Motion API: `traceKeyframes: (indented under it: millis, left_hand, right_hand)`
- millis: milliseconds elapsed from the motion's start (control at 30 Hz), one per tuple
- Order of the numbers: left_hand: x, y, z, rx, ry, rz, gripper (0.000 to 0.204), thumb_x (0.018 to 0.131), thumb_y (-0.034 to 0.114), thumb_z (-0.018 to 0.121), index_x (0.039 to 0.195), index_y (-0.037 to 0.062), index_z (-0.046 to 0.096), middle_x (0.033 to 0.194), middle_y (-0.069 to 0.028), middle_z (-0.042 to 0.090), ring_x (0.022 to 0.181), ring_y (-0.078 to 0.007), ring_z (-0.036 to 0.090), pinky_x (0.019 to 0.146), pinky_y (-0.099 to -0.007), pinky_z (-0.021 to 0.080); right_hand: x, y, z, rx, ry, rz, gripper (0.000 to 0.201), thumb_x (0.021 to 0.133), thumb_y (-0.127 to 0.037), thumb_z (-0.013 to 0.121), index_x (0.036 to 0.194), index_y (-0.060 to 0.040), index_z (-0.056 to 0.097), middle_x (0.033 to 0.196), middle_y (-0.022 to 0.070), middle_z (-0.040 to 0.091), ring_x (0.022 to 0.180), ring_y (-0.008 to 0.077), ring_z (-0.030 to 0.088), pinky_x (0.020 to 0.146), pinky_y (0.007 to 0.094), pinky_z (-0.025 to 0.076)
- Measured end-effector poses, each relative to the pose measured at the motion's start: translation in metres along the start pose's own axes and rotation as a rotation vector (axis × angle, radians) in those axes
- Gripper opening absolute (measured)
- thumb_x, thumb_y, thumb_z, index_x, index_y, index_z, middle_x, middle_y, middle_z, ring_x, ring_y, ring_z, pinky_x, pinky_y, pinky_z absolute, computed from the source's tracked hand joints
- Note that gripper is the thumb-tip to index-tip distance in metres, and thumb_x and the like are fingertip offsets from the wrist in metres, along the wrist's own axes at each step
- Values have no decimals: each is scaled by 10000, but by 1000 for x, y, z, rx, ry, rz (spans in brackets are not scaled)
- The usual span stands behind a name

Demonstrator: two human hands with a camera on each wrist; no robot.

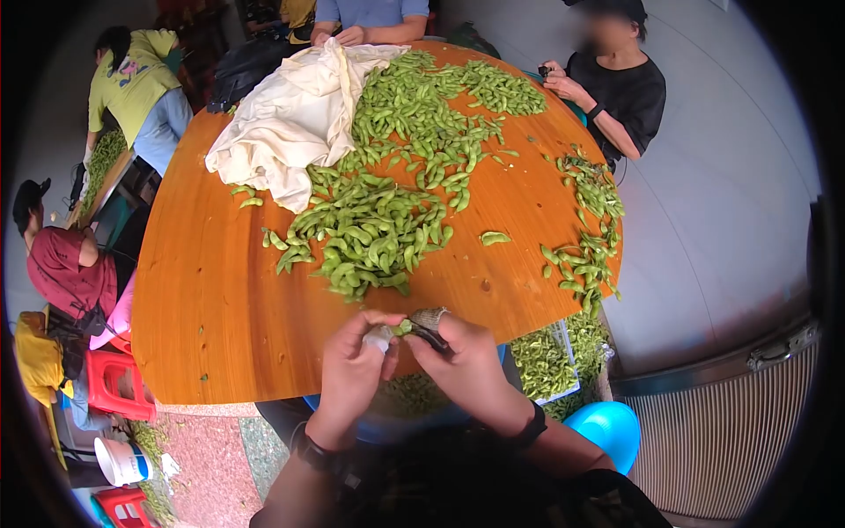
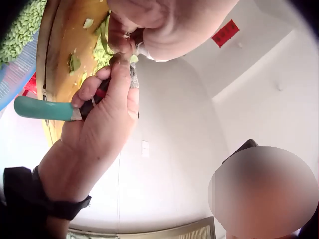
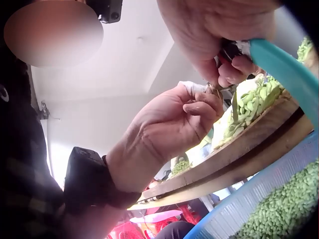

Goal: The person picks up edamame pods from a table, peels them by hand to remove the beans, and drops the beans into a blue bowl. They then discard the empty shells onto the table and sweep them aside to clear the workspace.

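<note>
In the head view my left hand (image 1: pixel 350 365), with a white covering on its thumb, pinches a small green pod (image 1: pixel 403 328) in front of the table edge. My right hand (image 1: pixel 466 363) meets it from the other side, its thumb and fingers close to the pod. Both wrist views show the right hand (image 2: pixel 102 122) curled round a tool with a teal handle (image 2: pixel 45 109). Seen from the right wrist, the left hand (image 3: pixel 172 122) has its fingers bent, fingertips touching near the tool's tip. The pod is mostly hidden there.
Green pods (image 1: pixel 378 229) are heaped on the round wooden table (image 1: pixel 220 308), beside a cream cloth (image 1: pixel 299 114). Under my hands stands a blue basket (image 3: pixel 239 204) holding shelled beans (image 3: pixel 284 209). A blue basin (image 1: pixel 607 433) lies at the right. Other people are around.
</note>
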State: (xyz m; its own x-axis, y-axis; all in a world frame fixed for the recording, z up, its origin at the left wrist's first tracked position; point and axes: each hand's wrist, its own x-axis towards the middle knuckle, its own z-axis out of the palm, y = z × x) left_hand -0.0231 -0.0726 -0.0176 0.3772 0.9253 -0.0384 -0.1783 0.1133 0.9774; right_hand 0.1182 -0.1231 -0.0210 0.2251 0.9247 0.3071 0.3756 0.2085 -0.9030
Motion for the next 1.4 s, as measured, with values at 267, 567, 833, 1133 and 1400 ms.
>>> traceKeyframes:
  millis: [267,567,833,1133,1400]
  left_hand:
    - [1,-3,-2,47,8,-23,194,902,-26,429,994,32,590,773,-17,589,560,-59,506,477,-195,383]
    - [-1,25,3,741,-137,199,315,774,-50,555,1079,28,554,789,-43,574,645,-95,521,602,-215,435]
    - [6,20,-6,597,-204,184,313,807,-65,510,1098,45,540,830,-58,587,694,-96,536,621,-232,432]
    - [8,15,-6,384,-143,80,326,826,-98,457,1111,44,528,899,6,533,778,-43,486,681,-178,382]
    - [8,9,-13,350,-161,64,306,826,-88,480,1091,50,547,922,16,551,691,-24,419,607,-172,363]
  right_hand:
    - [1,3,-1,106,-11,76,118,829,-54,688,915,-13,620,676,118,587,562,174,539,550,284,452]
    - [8,-7,-5,-139,-106,8,153,755,-70,676,784,4,545,703,176,587,608,366,578,537,401,457]
    - [18,5,-7,-131,-170,12,178,765,-92,658,772,4,508,669,175,536,552,324,512,525,389,433]
    - [18,2,-16,28,-230,114,132,855,-62,638,791,-6,537,603,-16,427,601,42,369,506,251,357]
    - [4,-7,-12,-66,-186,25,143,843,-122,661,895,-18,579,690,170,567,562,328,554,525,378,441]
